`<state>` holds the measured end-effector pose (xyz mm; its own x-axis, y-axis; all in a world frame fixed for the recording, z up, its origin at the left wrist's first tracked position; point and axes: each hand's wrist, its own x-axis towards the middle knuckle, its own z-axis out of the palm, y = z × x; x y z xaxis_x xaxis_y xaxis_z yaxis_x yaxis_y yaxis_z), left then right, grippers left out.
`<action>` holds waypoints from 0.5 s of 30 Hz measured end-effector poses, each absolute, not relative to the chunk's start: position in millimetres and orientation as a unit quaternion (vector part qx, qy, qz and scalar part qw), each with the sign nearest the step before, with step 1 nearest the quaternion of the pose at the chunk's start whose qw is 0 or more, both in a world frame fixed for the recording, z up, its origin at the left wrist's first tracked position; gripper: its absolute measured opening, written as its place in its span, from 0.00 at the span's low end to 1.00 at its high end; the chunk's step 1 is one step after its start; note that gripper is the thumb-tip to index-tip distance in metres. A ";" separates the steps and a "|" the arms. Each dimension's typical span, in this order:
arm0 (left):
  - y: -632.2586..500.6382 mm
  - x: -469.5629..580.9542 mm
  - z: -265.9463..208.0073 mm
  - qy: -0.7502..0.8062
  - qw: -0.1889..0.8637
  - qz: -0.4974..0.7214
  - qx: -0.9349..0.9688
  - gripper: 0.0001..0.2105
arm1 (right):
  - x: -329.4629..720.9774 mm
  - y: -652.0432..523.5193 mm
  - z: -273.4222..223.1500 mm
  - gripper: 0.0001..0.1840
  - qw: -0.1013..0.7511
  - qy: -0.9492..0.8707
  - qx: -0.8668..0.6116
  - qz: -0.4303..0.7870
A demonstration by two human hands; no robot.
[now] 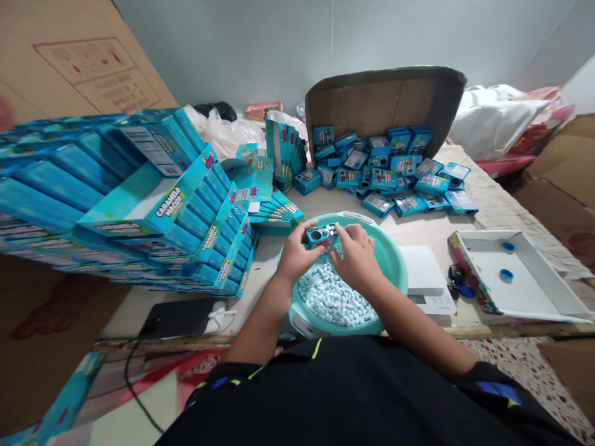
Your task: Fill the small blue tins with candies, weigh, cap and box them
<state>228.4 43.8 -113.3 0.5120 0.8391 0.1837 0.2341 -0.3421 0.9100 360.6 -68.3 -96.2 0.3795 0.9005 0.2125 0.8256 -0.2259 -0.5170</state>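
Left hand (297, 253): fingers and thumb curled, pinching the left end of a small blue box (318, 235). Right hand (357, 253): fingers bunched at the box's other end, fingertips by the white pieces (331, 230) there; cannot tell whether it grips box or pieces. Box is held above the basin, a dark round spot on its near face.

Writing: "CARAMELO" legible on the stacked display trays (173, 201) at left; second word begins "MA" (remainder uncertain at this angle). Barcode visible on a tray's pale panel. Lettering on the brown carton (100, 71) behind the stack: too small to read.

Containers: turquoise basin (394, 263), partly filled with small white and pale-blue pieces (341, 300). Display trays hold rows of blue packs. Brown cardboard box (388, 102), on its side, has many blue boxes (383, 179) heaped in and before it. Shallow white tray (542, 272), far right, contains two blue rings (506, 274). White scale (424, 272) just beside the basin.
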 end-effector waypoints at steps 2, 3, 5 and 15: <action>43.7 228.5 -113.4 0.355 0.443 0.339 0.750 0.29 | 359.3 -68.5 -96.2 0.32 0.283 -0.560 -0.775 0.073; 43.7 228.6 -113.4 0.351 0.440 0.339 0.754 0.29 | 358.7 -68.5 -96.6 0.32 0.285 -0.564 -0.772 0.075; 43.7 228.9 -113.3 0.343 0.434 0.338 0.761 0.27 | 358.0 -68.3 -98.1 0.31 0.290 -0.568 -0.767 0.075; 45.2 227.4 -113.5 0.334 0.430 0.317 0.776 0.24 | 359.2 -67.9 -97.8 0.29 0.256 -0.584 -0.766 0.081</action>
<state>227.4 45.2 -113.5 0.5757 0.7914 0.2056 0.2449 -0.4067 0.8801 359.2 -67.9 -97.8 0.3038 0.9364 0.1760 0.8539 -0.1856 -0.4862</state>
